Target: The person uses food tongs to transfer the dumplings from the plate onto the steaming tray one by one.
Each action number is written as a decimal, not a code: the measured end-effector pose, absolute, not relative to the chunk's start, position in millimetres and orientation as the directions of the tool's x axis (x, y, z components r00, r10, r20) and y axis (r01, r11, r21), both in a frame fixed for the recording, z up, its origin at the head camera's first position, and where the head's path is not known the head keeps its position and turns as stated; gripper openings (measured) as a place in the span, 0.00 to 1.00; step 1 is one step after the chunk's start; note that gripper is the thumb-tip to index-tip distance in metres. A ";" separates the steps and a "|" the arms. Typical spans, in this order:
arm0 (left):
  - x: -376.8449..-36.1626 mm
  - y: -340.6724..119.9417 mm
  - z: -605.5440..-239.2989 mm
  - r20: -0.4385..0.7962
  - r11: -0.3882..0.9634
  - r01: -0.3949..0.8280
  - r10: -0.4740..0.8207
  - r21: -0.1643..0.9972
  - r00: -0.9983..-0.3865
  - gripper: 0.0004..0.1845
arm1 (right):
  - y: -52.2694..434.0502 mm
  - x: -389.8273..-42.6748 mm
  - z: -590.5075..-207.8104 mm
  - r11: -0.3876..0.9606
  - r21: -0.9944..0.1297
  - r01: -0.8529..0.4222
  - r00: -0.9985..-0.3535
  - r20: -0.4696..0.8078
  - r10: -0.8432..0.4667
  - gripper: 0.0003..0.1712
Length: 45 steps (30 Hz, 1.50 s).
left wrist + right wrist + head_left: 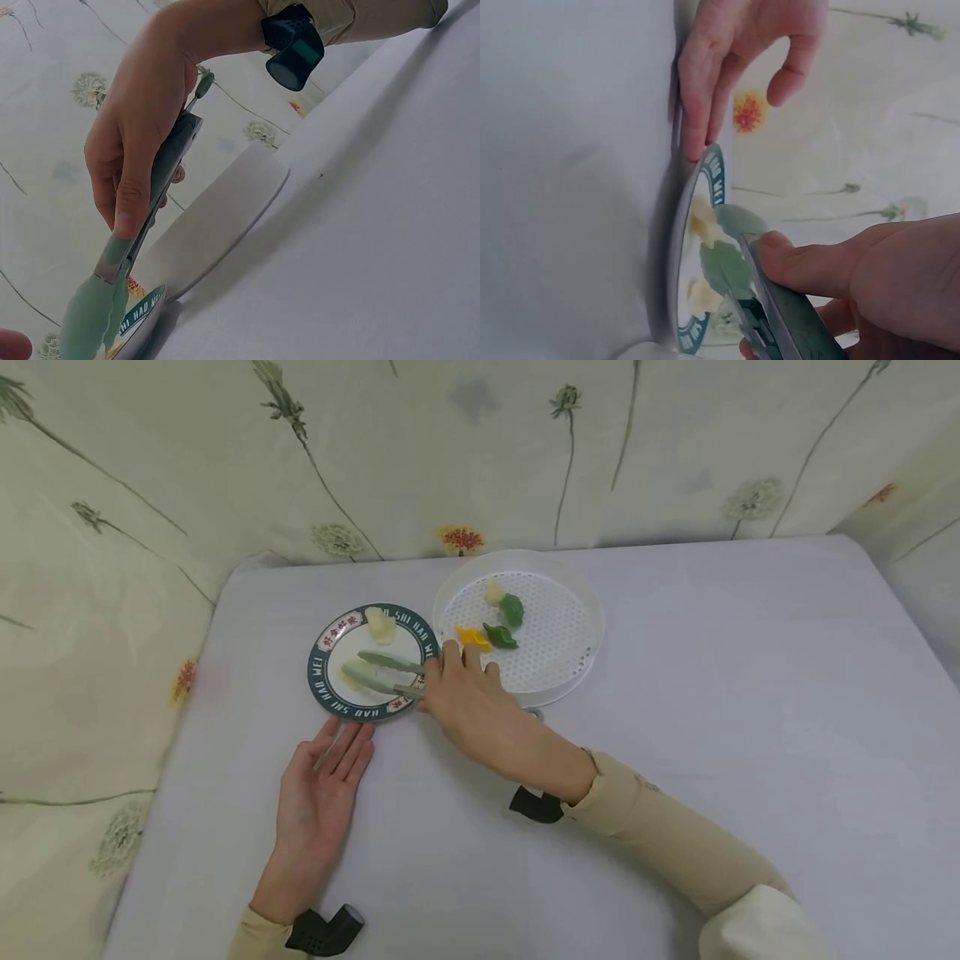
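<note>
Flat left hand [322, 793] (fingers spread) touches plate [324, 683]; right hand [468, 697] grip pinches tongs [382, 672].

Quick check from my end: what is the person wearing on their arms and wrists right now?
Both arms are in long beige sleeves that end at the wrist. A small black camera unit is strapped at each wrist: the left one below the left hand, the right one behind the right hand. Both hands are bare; no gloves or rings are visible.
</note>
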State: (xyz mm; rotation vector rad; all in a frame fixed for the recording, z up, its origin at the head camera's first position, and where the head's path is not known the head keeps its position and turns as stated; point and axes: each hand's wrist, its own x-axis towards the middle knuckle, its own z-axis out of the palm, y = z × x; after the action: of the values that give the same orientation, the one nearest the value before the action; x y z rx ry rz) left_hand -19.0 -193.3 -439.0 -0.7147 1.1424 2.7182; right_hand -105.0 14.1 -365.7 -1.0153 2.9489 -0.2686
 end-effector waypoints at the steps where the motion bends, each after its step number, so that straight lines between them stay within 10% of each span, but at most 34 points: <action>1: -19.1 -193.1 -438.9 -0.460 -0.713 -0.271 -0.082 0.647 -0.884 0.35 | 13.1 -105.8 -366.7 0.775 -0.168 -0.609 -0.789 0.037 -0.613 0.25; 45: -18.5 -191.4 -434.4 -0.454 -0.691 -0.268 -0.097 0.671 -0.886 0.35 | 37.0 -104.5 -351.3 0.807 -0.135 -0.575 -0.814 -0.009 -0.581 0.24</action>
State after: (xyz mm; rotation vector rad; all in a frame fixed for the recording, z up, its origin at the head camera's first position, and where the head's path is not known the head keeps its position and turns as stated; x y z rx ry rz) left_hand -18.5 -191.4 -434.4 -0.7144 1.1883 2.7111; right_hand -104.5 37.0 -351.3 -0.9400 2.9387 -0.1943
